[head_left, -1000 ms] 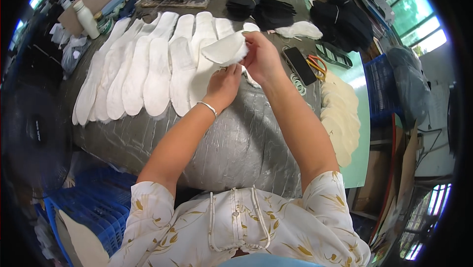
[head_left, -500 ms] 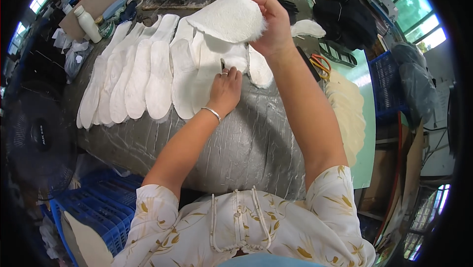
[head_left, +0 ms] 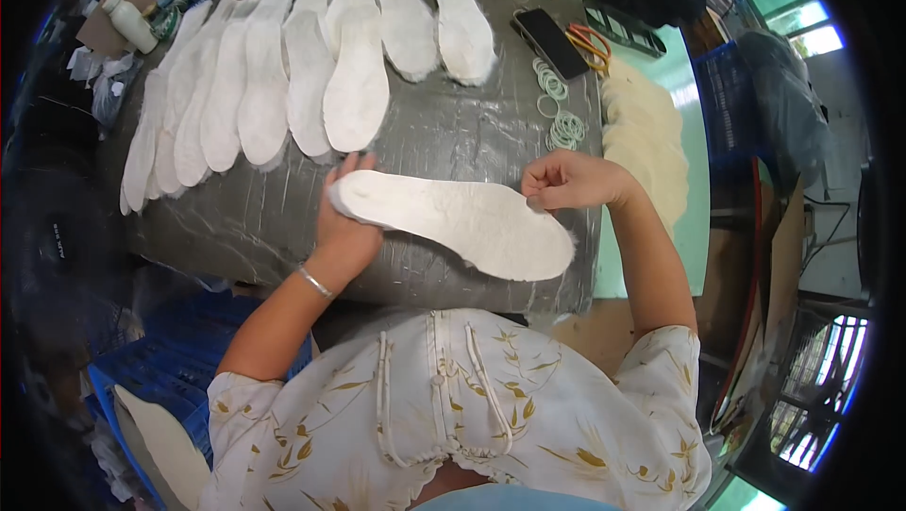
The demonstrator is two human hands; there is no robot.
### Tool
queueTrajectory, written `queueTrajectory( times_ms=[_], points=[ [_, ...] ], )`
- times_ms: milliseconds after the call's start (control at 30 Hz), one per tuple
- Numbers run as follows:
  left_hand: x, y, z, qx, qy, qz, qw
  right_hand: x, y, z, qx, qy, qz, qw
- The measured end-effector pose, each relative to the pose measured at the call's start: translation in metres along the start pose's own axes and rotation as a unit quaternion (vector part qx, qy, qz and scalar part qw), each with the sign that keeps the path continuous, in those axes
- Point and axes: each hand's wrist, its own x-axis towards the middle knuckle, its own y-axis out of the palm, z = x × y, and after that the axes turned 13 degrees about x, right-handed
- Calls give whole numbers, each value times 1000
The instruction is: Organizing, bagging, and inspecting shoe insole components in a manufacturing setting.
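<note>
On a grey wrapped bench (head_left: 283,218) lined with white insoles (head_left: 283,77), your left hand (head_left: 344,228) and right hand (head_left: 571,181) pinch 1 more insole (head_left: 453,223) at its ends, just above the bench, not yet laid.

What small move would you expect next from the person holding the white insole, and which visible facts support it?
Probably laying the held insole down beside the row of white insoles. The left hand grips its heel end, the right hand its upper edge, above the grey wrapped surface, where the others lie side by side.
</note>
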Motion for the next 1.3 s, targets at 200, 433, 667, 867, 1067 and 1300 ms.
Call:
queueTrajectory(
  times_ms=[200,433,667,867,1067,1300],
  points=[
    [-36,-28,-5,-153,-118,-14,981,-6,-10,-67,-37,33,-75,996],
    [-4,-41,-21,-187,66,65,978,5,-13,-71,-98,36,-83,991],
    [3,-23,-17,-220,29,91,971,-12,-16,-84,64,2,-143,988],
    [4,-28,-20,-224,18,105,969,-54,-7,-118,57,-18,-353,934],
    [2,-28,-16,-232,18,94,968,-51,43,-122,128,-36,-367,921],
    [-1,-29,-19,-244,29,76,966,-52,58,-136,159,-64,-423,890]
  ],
)
